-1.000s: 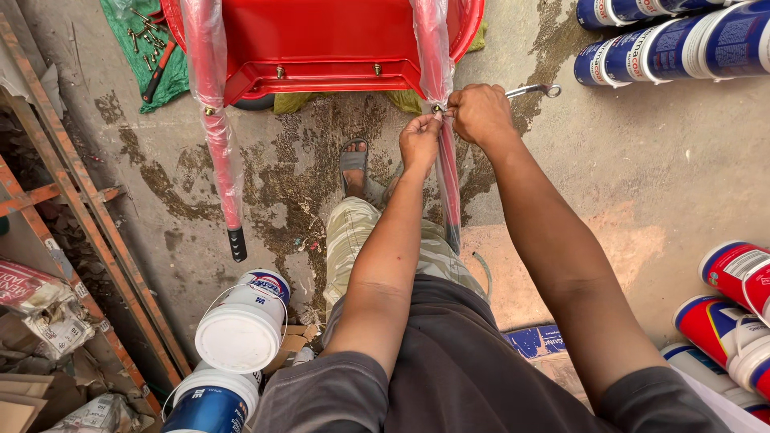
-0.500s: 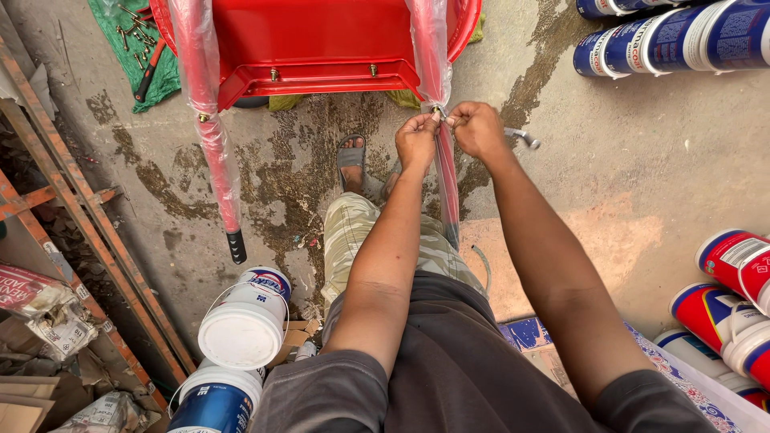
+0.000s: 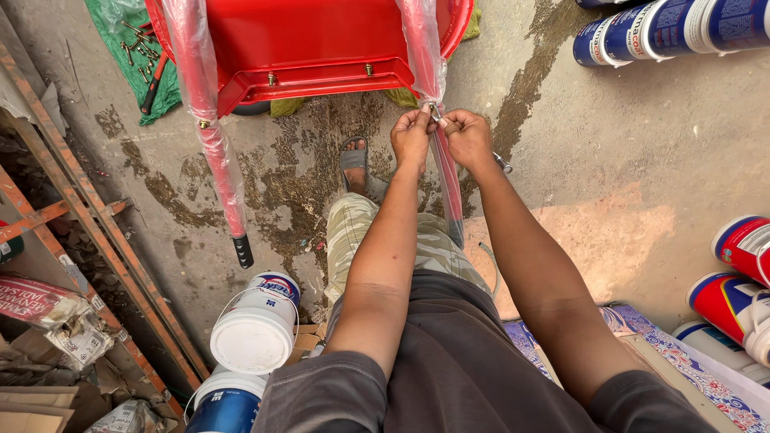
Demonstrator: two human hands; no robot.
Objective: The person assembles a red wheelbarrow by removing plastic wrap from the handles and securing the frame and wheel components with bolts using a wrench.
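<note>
A red metal wheelbarrow tray (image 3: pixel 305 44) lies on the concrete floor ahead, its two red handles wrapped in clear plastic. My left hand (image 3: pixel 411 135) and my right hand (image 3: pixel 467 138) both close around the right handle (image 3: pixel 446 180) near a small bolt at its upper end. A metal wrench (image 3: pixel 503 163) sticks out below my right hand. The left handle (image 3: pixel 215 152) hangs free and ends in a black grip. My sandalled foot (image 3: pixel 354 159) rests under the tray.
Several paint buckets lie at top right (image 3: pixel 666 28) and at the right edge (image 3: pixel 742 277). White-lidded buckets (image 3: pixel 253 337) stand near my left knee. A green cloth (image 3: pixel 132 48) holds bolts and a red-handled tool. Rusty metal racks (image 3: pixel 72 216) run along the left.
My right hand has drawn in from the right onto the handle beside my left hand, bringing the wrench with it. The view has shifted slightly downward.
</note>
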